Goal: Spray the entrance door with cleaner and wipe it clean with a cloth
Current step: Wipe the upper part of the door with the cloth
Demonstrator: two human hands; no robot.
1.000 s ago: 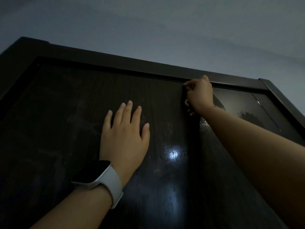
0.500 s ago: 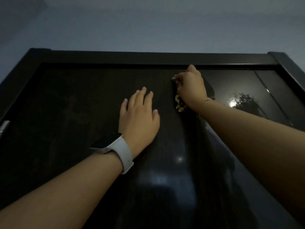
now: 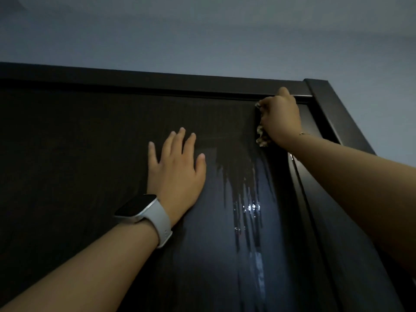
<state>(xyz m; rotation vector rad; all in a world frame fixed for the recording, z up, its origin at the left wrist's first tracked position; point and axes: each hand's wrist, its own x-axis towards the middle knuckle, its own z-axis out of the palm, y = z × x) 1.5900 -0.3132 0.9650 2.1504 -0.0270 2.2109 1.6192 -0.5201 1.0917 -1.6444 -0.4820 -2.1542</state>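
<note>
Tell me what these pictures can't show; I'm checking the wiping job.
Head view only:
- Cloth: mostly hidden inside the right hand; size and pattern unclear.
- Door: lower part cut off by the bottom edge; handle not in view.
- Spray bottle: not in view.
- Left side of the door: too dark to judge clean or wet.

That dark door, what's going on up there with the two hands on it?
A person is wiping the dark wood-grain entrance door near its top. The right hand grips a bunched, pale patterned cloth against the upper right corner, just under the dark door frame. The left hand, with a white-strapped smartwatch on its wrist, rests flat on the panel. Wet streaks of cleaner run down between the hands, not yet wiped.
</note>
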